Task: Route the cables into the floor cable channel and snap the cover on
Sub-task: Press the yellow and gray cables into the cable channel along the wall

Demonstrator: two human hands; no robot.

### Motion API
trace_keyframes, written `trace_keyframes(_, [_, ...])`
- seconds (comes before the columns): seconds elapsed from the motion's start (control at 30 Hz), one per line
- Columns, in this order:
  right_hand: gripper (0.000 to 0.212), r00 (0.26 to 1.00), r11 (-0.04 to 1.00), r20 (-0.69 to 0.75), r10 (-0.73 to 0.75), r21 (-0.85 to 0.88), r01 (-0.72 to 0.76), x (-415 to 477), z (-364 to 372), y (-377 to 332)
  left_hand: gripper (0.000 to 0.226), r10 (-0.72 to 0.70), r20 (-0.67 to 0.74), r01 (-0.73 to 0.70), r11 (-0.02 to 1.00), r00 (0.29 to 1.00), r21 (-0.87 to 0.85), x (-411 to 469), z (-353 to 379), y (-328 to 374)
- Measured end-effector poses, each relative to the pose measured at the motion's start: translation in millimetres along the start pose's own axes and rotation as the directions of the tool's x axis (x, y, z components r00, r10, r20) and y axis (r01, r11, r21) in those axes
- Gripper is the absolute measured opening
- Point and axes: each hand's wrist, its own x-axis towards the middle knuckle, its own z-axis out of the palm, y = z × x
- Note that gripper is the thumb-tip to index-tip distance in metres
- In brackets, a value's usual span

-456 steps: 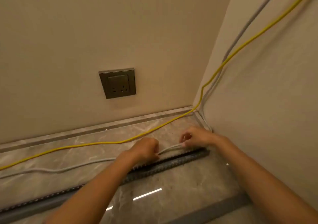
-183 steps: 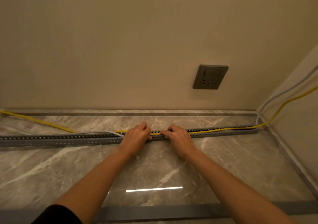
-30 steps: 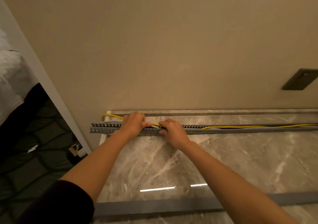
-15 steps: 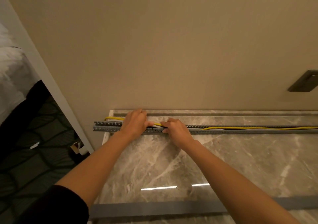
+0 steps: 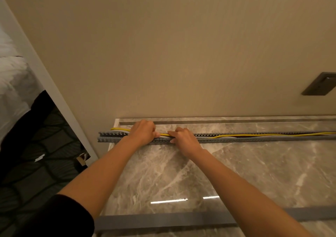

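A grey slotted cable channel [image 5: 254, 139] runs left to right across the marble floor, close to the wall. A yellow cable [image 5: 272, 134] and a pale grey cable [image 5: 229, 137] lie inside it. The yellow cable bulges out over the back wall at the left end [image 5: 118, 128]. My left hand [image 5: 143, 133] sits on the channel near its left end, fingers curled down onto the cables. My right hand [image 5: 183, 139] is just beside it, fingers curled over the yellow cable and thumb against the front wall. The flat grey cover strip [image 5: 163, 220] lies on the floor near me.
A dark wall socket [image 5: 321, 86] is on the beige wall at the right. A white door frame [image 5: 54, 98] ends the wall at the left, with dark patterned carpet [image 5: 36, 164] beyond it. The channel's left end slightly overhangs the marble floor's edge.
Since the earliest frames my hands have worked leftward along the channel from the right corner to its left end, and the cables now lie inside it. Over the last second they barely moved.
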Motion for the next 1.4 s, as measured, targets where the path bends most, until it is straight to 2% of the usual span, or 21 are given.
trace_keyframes(0.1, [0.035,1.000,1.000,0.008,0.007,0.026,-0.007,-0.1,-0.6,1.2,0.033,-0.073,-0.018,0.073,0.997,0.997,0.001,2.4,2.1,7.3])
trace_keyframes(0.17, [0.036,1.000,0.999,0.019,0.009,0.041,-0.010,-0.1,-1.8,1.2,0.043,-0.133,-0.048,0.133,0.991,0.990,-0.009,4.8,3.1,10.6])
trace_keyframes(0.27, [0.036,1.000,1.000,0.013,0.006,0.028,-0.006,-1.0,-2.4,0.4,0.051,-0.160,-0.068,0.168,0.976,0.985,0.136,9.5,0.3,13.5])
trace_keyframes(0.3, [0.036,1.000,1.000,0.010,0.006,0.019,-0.006,-1.6,-2.2,-0.2,0.054,-0.170,-0.067,0.179,0.971,0.983,0.161,12.3,-1.6,13.2])
trace_keyframes(0.4, [0.036,1.000,1.000,0.001,0.023,0.015,-0.023,-2.1,-0.9,-3.3,0.061,-0.244,0.008,0.242,0.965,0.970,0.095,21.2,-0.1,8.4])
trace_keyframes(0.53, [0.035,0.997,0.995,-0.010,0.082,0.054,-0.081,-0.1,0.4,-16.1,0.039,-0.244,-0.009,0.244,0.966,0.970,0.081,22.8,13.7,12.2])
trace_keyframes(0.67, [0.035,0.994,0.990,-0.031,0.107,0.093,-0.104,-2.6,-2.3,-21.2,0.028,-0.208,0.022,0.208,0.978,0.978,-0.017,18.6,10.9,11.2])
trace_keyframes(0.73, [0.034,0.993,0.989,-0.037,0.110,0.106,-0.106,-3.3,-5.0,-21.7,0.021,-0.149,0.072,0.159,0.975,0.986,-0.155,16.3,7.0,0.1])
trace_keyframes(0.77, [0.033,0.994,0.989,-0.039,0.106,0.106,-0.101,-3.0,-5.9,-22.9,0.026,-0.109,0.088,0.127,0.961,0.990,-0.244,14.5,4.8,-5.8])
trace_keyframes(0.83, [0.034,0.996,0.991,-0.042,0.073,0.114,-0.068,-1.4,-7.2,-30.8,0.033,-0.064,0.054,0.080,0.916,0.997,-0.392,9.2,-2.9,-16.2])
trace_keyframes(0.9, [0.037,0.999,0.989,-0.033,0.010,0.145,-0.005,3.1,-8.0,-45.4,0.032,-0.095,-0.036,0.071,0.899,0.995,-0.433,9.0,-12.4,-29.5])
trace_keyframes(1.0, [0.033,0.998,0.981,-0.023,-0.052,0.186,0.055,13.8,-8.5,-69.7,0.021,-0.152,-0.109,0.102,0.925,0.982,-0.365,11.3,-22.8,-55.5])
trace_keyframes(1.1, [0.029,0.998,0.972,-0.023,-0.052,0.229,0.056,24.2,-7.9,-87.8,0.026,-0.179,-0.064,0.153,0.944,0.982,-0.291,12.5,-20.5,-85.6])
trace_keyframes(1.2, [0.037,0.999,0.969,-0.006,-0.047,0.243,0.047,29.9,-6.1,-95.5,0.025,-0.113,-0.058,0.098,0.971,0.992,-0.218,16.9,-15.2,-104.7])
trace_keyframes(1.33, [0.038,0.999,0.979,0.010,-0.052,0.198,0.049,34.0,-2.7,-95.7,0.042,-0.028,0.058,0.033,0.995,0.998,-0.090,23.8,-16.8,-118.0])
trace_keyframes(1.4, [0.037,0.998,0.982,0.030,-0.061,0.182,0.054,35.7,-3.2,-95.2,0.042,0.028,0.098,-0.024,0.999,0.995,-0.042,25.1,-20.2,-122.0])
